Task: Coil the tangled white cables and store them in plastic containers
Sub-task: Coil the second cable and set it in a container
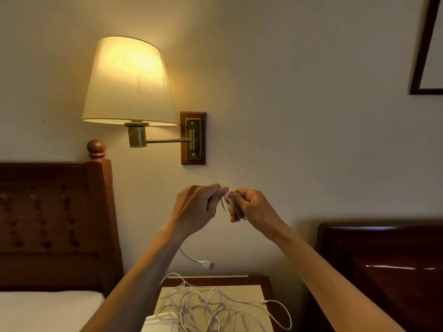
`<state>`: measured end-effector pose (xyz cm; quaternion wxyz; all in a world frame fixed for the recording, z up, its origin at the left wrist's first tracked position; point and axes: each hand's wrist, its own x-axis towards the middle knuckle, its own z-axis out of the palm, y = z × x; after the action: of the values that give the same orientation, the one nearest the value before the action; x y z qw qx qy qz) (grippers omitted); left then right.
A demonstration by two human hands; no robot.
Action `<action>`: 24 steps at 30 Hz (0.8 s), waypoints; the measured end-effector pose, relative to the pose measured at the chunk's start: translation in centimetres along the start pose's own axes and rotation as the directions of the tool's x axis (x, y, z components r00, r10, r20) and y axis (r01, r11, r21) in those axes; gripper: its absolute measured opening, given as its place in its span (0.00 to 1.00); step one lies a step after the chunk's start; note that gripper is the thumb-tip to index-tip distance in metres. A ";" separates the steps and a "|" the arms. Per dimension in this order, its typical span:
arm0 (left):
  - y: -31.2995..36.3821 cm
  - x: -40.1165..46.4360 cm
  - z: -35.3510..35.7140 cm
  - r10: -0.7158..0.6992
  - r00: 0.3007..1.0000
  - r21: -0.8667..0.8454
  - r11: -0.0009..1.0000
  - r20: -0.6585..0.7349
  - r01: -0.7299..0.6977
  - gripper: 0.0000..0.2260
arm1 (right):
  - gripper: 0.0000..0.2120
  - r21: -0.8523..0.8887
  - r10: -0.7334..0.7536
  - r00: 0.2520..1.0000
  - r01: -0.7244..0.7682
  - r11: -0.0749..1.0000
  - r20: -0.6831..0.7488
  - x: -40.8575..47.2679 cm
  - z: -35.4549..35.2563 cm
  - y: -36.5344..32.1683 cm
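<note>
Head view: both hands, left (196,207) and right (251,206), pinch a seemingly half-wound white cable (229,202) whose dangling USB plug (208,264) could snag the tangle (206,305) below.

Both hands are raised in open air before the bare cream wall (299,116), with clear room above and to the right of them; up and to the left juts the lit cream-shaded brass swing-arm wall lamp (130,82). Below, the tangle of thin white cables (206,307) covers most of the small wooden nightstand's beige top (254,292) and spills over its right edge. The nightstand is hemmed in by the tufted brown wooden headboard (55,224) on the left and the glossy dark wooden furniture (388,271) on the right.
</note>
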<state>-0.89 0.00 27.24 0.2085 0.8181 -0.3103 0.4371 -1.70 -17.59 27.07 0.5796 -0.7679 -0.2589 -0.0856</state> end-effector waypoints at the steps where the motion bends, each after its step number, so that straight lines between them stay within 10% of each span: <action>1: -0.2 0.1 0.1 0.002 1.000 0.005 1.000 0.002 -0.002 0.15 | 0.16 0.001 0.008 1.000 -0.008 1.000 0.009 -0.2 0.1 -0.1; 14: -4.3 -1.3 0.9 -0.128 0.990 -0.263 0.959 -0.064 0.107 0.20 | 0.13 0.553 0.105 0.922 -0.312 0.773 0.374 -1.0 -1.6 -1.8; 24: -6.5 -11.1 5.2 -0.417 0.904 -0.140 0.894 0.092 0.426 0.18 | 0.11 0.739 0.112 0.973 -0.226 0.634 0.201 0.0 -3.2 -2.9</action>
<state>1.95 5.07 14.64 0.3524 0.8596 -0.1650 0.3312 -2.63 -19.99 30.55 0.8332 -0.4805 -0.2366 0.1375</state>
